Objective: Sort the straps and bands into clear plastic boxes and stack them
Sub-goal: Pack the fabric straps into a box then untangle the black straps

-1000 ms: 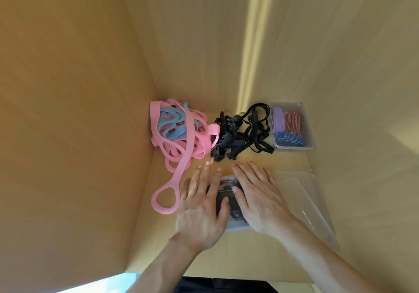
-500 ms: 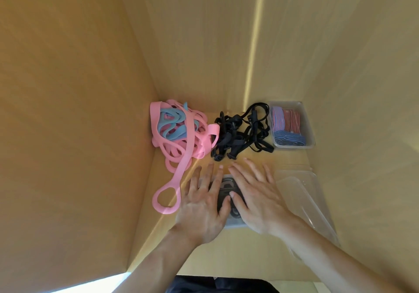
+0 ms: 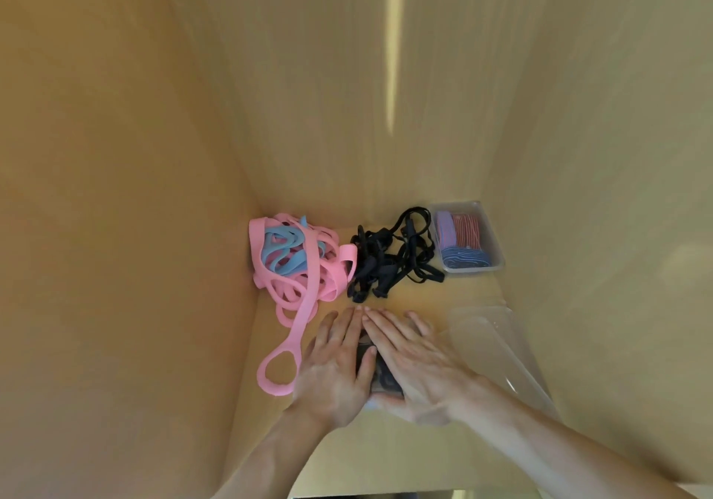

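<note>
Inside a pale wooden cabinet [image 3: 115,190], looking down at its floor. Left of centre: tangled heap of pink bands [image 3: 308,267] with a few light blue bands [image 3: 281,255] caught in the middle of it; one long pink loop trails down toward the lower centre of the frame and ends just beside the left hand. Left hand [image 3: 335,367] lies flat, fingers straight and slightly spread, palm down on a clear plastic box [image 3: 380,377] at lower centre; dark straps show through the box between the two hands. Right hand [image 3: 416,363] also flat, fingers straight and close together, pressing on the same box, its fingertips touching those of the left hand. Neither hand grips anything. Above the hands, at centre: loose pile of black straps [image 3: 389,263] on the cabinet floor, touching the pink heap. Right of the hands: an empty-looking clear plastic container [image 3: 497,348], tilted, beside the right wrist. Upper right of the floor: an open clear box [image 3: 490,236] holding folded red-striped and blue-striped bands [image 3: 461,242], just beside the black pile
</note>
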{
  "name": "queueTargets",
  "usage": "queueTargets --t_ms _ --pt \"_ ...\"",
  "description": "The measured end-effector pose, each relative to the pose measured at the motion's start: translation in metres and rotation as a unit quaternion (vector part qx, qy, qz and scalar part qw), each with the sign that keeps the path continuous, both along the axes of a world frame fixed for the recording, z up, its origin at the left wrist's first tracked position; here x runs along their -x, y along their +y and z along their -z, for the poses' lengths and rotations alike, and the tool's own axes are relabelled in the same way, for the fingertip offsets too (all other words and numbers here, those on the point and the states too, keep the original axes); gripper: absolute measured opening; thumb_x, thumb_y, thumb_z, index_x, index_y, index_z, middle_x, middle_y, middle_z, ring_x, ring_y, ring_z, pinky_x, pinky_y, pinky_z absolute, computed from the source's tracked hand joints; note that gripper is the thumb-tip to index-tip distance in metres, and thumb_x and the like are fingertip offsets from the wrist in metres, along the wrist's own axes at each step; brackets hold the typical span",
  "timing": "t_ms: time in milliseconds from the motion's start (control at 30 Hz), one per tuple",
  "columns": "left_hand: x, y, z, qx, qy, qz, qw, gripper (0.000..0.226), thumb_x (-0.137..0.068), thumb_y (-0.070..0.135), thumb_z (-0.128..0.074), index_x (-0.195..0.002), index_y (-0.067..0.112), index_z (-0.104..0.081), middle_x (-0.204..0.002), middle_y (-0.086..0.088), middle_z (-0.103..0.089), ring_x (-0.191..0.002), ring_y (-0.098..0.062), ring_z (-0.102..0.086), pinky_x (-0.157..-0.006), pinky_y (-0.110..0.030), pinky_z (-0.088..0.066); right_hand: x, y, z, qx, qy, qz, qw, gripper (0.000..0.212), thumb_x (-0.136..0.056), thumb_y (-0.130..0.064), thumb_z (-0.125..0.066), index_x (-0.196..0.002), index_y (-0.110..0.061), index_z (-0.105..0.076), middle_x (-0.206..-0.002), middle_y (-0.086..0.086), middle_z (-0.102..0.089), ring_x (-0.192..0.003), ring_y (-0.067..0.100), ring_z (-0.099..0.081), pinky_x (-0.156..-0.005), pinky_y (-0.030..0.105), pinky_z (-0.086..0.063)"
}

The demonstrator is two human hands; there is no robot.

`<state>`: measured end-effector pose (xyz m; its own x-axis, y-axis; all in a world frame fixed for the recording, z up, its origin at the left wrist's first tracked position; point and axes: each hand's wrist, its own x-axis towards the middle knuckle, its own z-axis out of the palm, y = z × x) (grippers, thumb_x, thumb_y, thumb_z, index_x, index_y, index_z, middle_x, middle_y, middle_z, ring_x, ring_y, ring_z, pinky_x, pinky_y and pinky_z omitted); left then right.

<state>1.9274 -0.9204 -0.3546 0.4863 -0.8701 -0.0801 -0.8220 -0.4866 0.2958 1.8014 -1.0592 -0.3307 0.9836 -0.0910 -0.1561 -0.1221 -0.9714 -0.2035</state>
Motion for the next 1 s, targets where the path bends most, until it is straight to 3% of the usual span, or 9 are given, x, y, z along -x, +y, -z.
queueTargets --t_ms 200,300,400,500,600,767,933,1000 --pt "0.0 0.0 0.0 -0.002 -0.01 0.001 1.0 0.074 -0.095 0.057 -0.001 -0.162 0.026 -0.005 -0.169 0.012 -0.004 -0.156 -0.012 0.002 -0.127 -0.034 -0.005 0.001 0.003 0.006 -0.004 -0.009 0.023 1.0 0.111 -0.084 -0.088 -0.019 -0.161 -0.012 0.005 -0.169 -0.001 0.016 -0.156 0.021 -0.002 -0.125 0.049 -0.003" --pt "-0.006 0.0 -0.001 0.079 0.089 -0.009 0.993 0.061 -0.103 0.047 -0.023 -0.16 0.026 -0.019 -0.165 0.008 -0.022 -0.153 -0.008 -0.012 -0.125 -0.028 -0.013 -0.001 0.006 0.006 -0.028 -0.023 0.044 0.998 0.113 -0.081 -0.092 -0.023 -0.161 -0.018 0.005 -0.17 -0.006 0.01 -0.155 0.017 -0.002 -0.125 0.048 -0.004" --pt "-0.016 0.0 -0.008 0.168 0.273 -0.106 0.941 0.048 -0.105 0.04 -0.033 -0.153 0.035 -0.034 -0.152 0.012 -0.04 -0.141 -0.004 -0.032 -0.116 -0.026 -0.023 0.0 0.006 0.006 -0.067 -0.025 0.059 0.996 0.12 -0.073 -0.094 -0.038 -0.16 -0.024 0.006 -0.169 -0.01 0.004 -0.155 0.014 0.003 -0.126 0.045 0.0" --pt "-0.025 0.007 -0.011 0.196 0.338 -0.181 0.902 0.041 -0.105 0.041 -0.034 -0.145 0.037 -0.044 -0.148 0.019 -0.045 -0.14 -0.001 -0.036 -0.115 -0.026 -0.026 0.0 0.008 0.001 -0.069 -0.027 0.056 0.996 0.118 -0.07 -0.089 -0.048 -0.158 -0.026 -0.001 -0.164 -0.009 -0.008 -0.152 0.015 -0.003 -0.125 0.043 -0.002" --pt "-0.032 0.017 -0.017 0.198 0.375 -0.23 0.876 0.052 -0.091 0.058 -0.033 -0.138 0.042 -0.049 -0.14 0.023 -0.051 -0.131 -0.002 -0.045 -0.106 -0.028 -0.036 -0.003 0.012 -0.007 -0.069 -0.063 0.055 0.994 0.109 -0.069 -0.082 -0.057 -0.152 -0.029 -0.01 -0.151 -0.01 -0.023 -0.139 0.014 -0.015 -0.116 0.03 -0.01" --pt "-0.03 0.024 -0.024 0.221 0.431 -0.254 0.837 0.024 -0.103 0.042 -0.045 -0.12 0.037 -0.062 -0.125 0.013 -0.063 -0.118 -0.005 -0.058 -0.098 -0.025 -0.045 -0.004 0.011 -0.016 -0.083 -0.071 0.067 0.992 0.109 -0.067 -0.081 -0.058 -0.152 -0.029 -0.012 -0.149 -0.011 -0.028 -0.138 0.012 -0.018 -0.115 0.03 -0.019" --pt "-0.019 0.031 -0.042 0.262 0.499 -0.208 0.799 0.032 -0.102 0.047 -0.048 -0.128 0.038 -0.065 -0.13 0.015 -0.066 -0.127 -0.008 -0.057 -0.111 -0.038 -0.042 -0.001 0.005 -0.027 -0.196 -0.113 0.134 0.965 0.11 -0.066 -0.084 -0.061 -0.154 -0.037 -0.014 -0.152 -0.017 -0.03 -0.139 0.003 -0.023 -0.112 0.027 -0.028" --pt "-0.014 0.033 -0.051 0.27 0.506 -0.167 0.802 0.047 -0.097 0.062 -0.047 -0.139 0.043 -0.056 -0.14 0.018 -0.059 -0.134 -0.004 -0.052 -0.113 -0.036 -0.038 -0.001 0.001 -0.031 -0.239 -0.12 0.16 0.95 0.108 -0.067 -0.085 -0.063 -0.154 -0.04 -0.017 -0.151 -0.018 -0.034 -0.139 0.002 -0.028 -0.11 0.027 -0.03"
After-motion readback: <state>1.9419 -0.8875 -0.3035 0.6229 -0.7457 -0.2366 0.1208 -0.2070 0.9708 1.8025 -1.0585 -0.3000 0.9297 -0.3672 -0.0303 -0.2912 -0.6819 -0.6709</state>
